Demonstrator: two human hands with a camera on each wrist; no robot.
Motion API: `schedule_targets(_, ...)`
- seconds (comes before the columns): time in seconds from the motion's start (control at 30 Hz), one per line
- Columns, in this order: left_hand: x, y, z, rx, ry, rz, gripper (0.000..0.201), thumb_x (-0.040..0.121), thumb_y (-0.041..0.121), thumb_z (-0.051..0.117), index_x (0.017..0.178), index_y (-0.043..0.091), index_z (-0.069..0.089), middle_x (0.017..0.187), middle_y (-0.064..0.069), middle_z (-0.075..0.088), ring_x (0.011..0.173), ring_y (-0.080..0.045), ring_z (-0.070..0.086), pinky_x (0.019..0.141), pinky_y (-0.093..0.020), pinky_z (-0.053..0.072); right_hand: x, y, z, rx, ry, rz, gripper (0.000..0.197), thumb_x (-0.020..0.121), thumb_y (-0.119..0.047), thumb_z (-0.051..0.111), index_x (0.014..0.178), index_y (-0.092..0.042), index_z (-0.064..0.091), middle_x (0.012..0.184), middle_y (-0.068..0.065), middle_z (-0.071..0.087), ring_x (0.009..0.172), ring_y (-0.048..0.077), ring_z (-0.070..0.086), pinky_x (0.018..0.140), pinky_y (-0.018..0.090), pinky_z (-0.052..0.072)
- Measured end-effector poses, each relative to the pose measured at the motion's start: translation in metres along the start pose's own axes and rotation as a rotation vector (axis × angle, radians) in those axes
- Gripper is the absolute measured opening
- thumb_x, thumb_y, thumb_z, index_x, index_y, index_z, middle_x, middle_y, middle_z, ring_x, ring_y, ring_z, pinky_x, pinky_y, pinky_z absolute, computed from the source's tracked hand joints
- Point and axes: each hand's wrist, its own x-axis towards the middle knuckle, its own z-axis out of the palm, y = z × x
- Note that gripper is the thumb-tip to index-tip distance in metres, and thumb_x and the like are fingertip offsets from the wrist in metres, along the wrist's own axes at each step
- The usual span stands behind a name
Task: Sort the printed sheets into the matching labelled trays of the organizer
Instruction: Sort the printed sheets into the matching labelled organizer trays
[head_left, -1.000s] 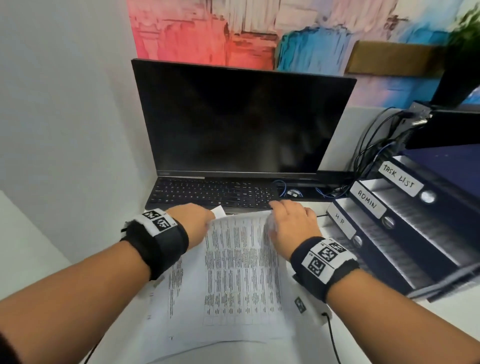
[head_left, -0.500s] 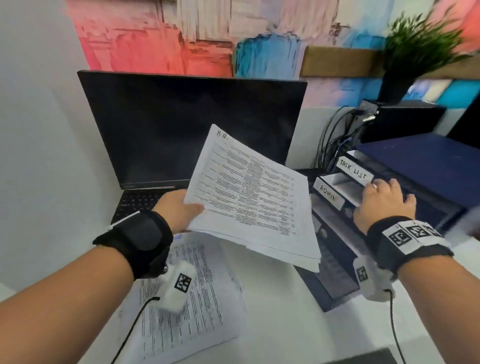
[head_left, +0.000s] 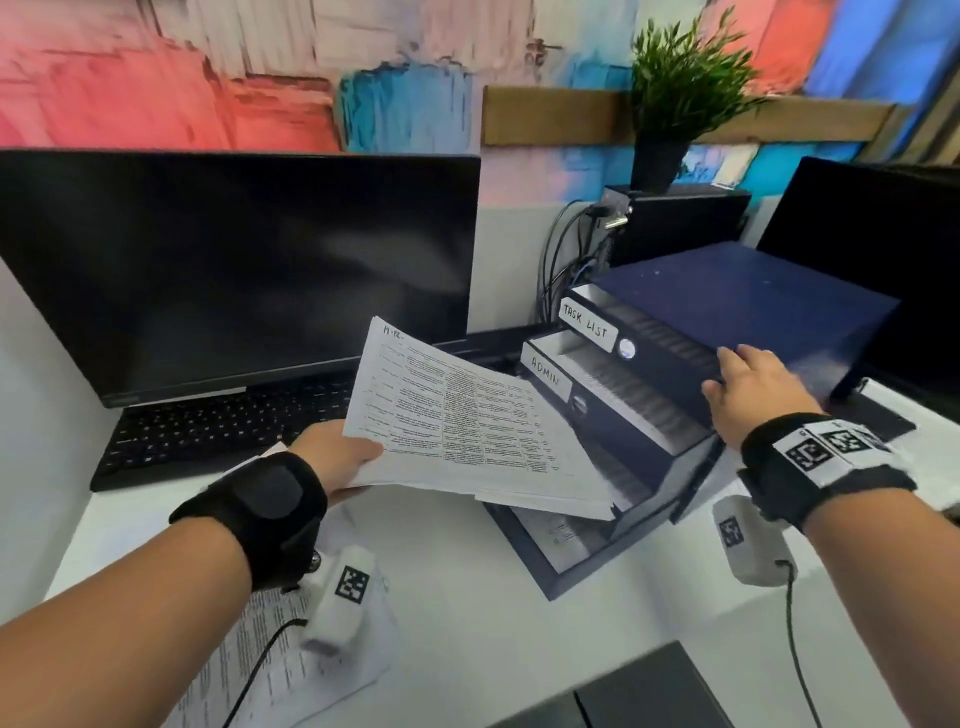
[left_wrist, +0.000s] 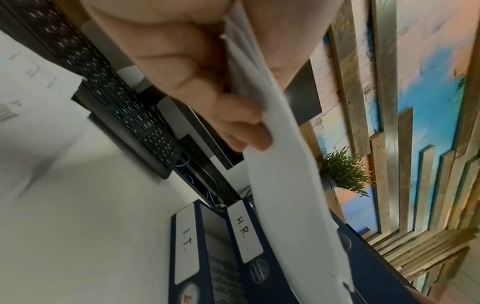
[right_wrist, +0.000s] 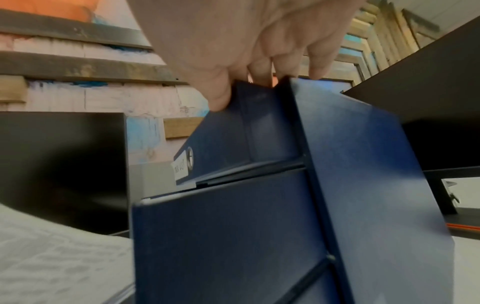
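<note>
Head view.
- Left hand (head_left: 337, 460): grasps a stack of printed sheets (head_left: 462, 421) by its near-left corner, thumb on top. The stack is held in the air, tilted, its right edge over the lower trays. "H.R." is handwritten at its top corner.
- Organizer (head_left: 675, 384): dark blue, stepped trays, on the right of the white desk (head_left: 493, 597). Labels readable here: "TASK LIST" (head_left: 589, 323) on top, "ADMIN" (head_left: 545, 371) below it. The lower trays are partly hidden by the stack; the lowest already holds printed paper.
- Right hand (head_left: 753, 387): rests on the near-right corner of the top tray, fingers over its edge.
- More sheets (head_left: 291, 639): lying on the desk near the left wrist, not yet sorted.
- Also present: monitor (head_left: 234, 260), keyboard (head_left: 223, 426), potted plant (head_left: 675, 93).

Left wrist view.
- Fingers (left_wrist: 233, 115) curl under the stack (left_wrist: 285, 185), thumb pressing from the other side. Beyond it, tray labels "H.R." (left_wrist: 244, 232) and "I.T." (left_wrist: 185, 239) stand side by side.

Right wrist view.
- Fingertips (right_wrist: 221, 98) hook over the upper edge of the blue tray (right_wrist: 259, 133), thumb on its side wall: a light steadying grip.

Handling note (judgement).
- The step in hand appears to be filing the stack in the "H.R." tray, under "ADMIN".
- Lower the stack until it is level, lead with its far-right edge, and slide it in flat.
- The sheets are loose and droop; a one-corner hold may let them fan out or catch on the tray front.
- Keep the right hand bracing the organizer so that it does not slide on the desk.
</note>
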Motion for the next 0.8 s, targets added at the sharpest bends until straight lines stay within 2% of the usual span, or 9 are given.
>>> schedule_targets(0.1,-0.004,0.003,0.018,-0.046,0.002,-0.020,0.022,0.091,0.005,0.055,0.110,0.015,0.060,0.103,-0.003,0.064,0.079,-0.014,0.060,0.042,-0.018,0.049,-0.002,0.003,0.006,-0.023,0.023,-0.024,0.053,0.098,-0.032,0.036,0.144,-0.007,0.030,0.150,0.013,0.028,0.138,0.031,0.022,0.111,0.044,0.025)
schedule_targets(0.27,-0.005,0.005,0.050,-0.048,0.007,-0.029,0.023,0.092,0.005,0.051,0.112,0.014,0.057,0.114,-0.009,0.061,0.080,-0.017,0.058,0.042,-0.019,0.051,0.001,0.009,-0.003,0.006,-0.049,-0.034,0.053,0.101,-0.036,0.026,0.147,-0.010,0.025,0.156,0.008,0.021,0.143,0.025,0.018,0.115,0.041,0.018)
schedule_targets(0.4,-0.006,0.008,0.080,-0.114,-0.035,-0.016,0.036,0.092,-0.003,0.042,0.123,0.015,0.048,0.121,-0.007,0.057,0.091,-0.022,0.057,0.056,-0.030,0.050,-0.002,0.013,-0.005,-0.027,-0.062,-0.062,0.055,0.101,-0.038,0.025,0.148,-0.010,0.022,0.156,0.008,0.019,0.143,0.024,0.017,0.116,0.041,0.016)
schedule_targets(0.47,-0.004,0.009,0.093,-0.135,-0.019,0.027,0.059,0.089,-0.008,0.042,0.139,0.024,0.034,0.127,-0.002,0.053,0.102,-0.025,0.056,0.063,-0.035,0.052,-0.003,0.013,-0.005,-0.051,-0.058,-0.079,0.057,0.101,-0.040,0.025,0.149,-0.009,0.022,0.156,0.009,0.019,0.143,0.025,0.018,0.116,0.041,0.017)
schedule_targets(0.53,-0.004,0.009,0.102,-0.096,0.008,0.104,0.077,0.087,-0.012,0.043,0.147,0.031,0.018,0.129,0.001,0.048,0.111,-0.028,0.053,0.075,-0.042,0.054,-0.004,0.012,-0.006,-0.058,-0.054,-0.088,0.058,0.100,-0.041,0.025,0.148,-0.009,0.022,0.156,0.009,0.020,0.142,0.025,0.019,0.115,0.041,0.018)
schedule_targets(0.57,-0.003,0.009,0.107,-0.057,0.014,0.149,0.077,0.088,-0.012,0.042,0.147,0.032,0.018,0.130,0.002,0.047,0.111,-0.027,0.052,0.079,-0.040,0.054,-0.005,0.012,-0.007,-0.059,-0.052,-0.094,0.057,0.100,-0.041,0.025,0.148,-0.009,0.023,0.155,0.009,0.022,0.142,0.025,0.020,0.114,0.041,0.019)
schedule_targets(0.67,0.000,0.005,0.114,0.064,0.085,0.217,0.059,0.091,-0.004,0.039,0.143,0.024,0.034,0.130,0.002,0.046,0.104,-0.022,0.053,0.073,-0.023,0.053,-0.006,0.013,-0.008,-0.063,-0.046,-0.113,0.056,0.100,-0.040,0.024,0.146,-0.008,0.025,0.153,0.009,0.025,0.140,0.025,0.024,0.113,0.040,0.020)
schedule_targets(0.77,0.005,0.001,0.119,0.077,0.149,0.206,0.052,0.091,-0.003,0.039,0.138,0.017,0.043,0.139,-0.007,0.047,0.108,-0.025,0.056,0.088,-0.034,0.053,-0.007,0.014,-0.009,-0.071,-0.051,-0.122,0.056,0.100,-0.040,0.024,0.147,-0.008,0.024,0.153,0.009,0.026,0.139,0.025,0.024,0.113,0.040,0.020)
schedule_targets(0.8,0.002,0.002,0.122,0.098,0.165,0.215,0.052,0.091,-0.003,0.039,0.139,0.016,0.042,0.140,-0.007,0.046,0.110,-0.025,0.055,0.091,-0.032,0.050,-0.006,0.015,-0.009,-0.072,-0.049,-0.125,0.056,0.100,-0.040,0.025,0.147,-0.008,0.024,0.153,0.009,0.026,0.139,0.025,0.024,0.113,0.040,0.021)
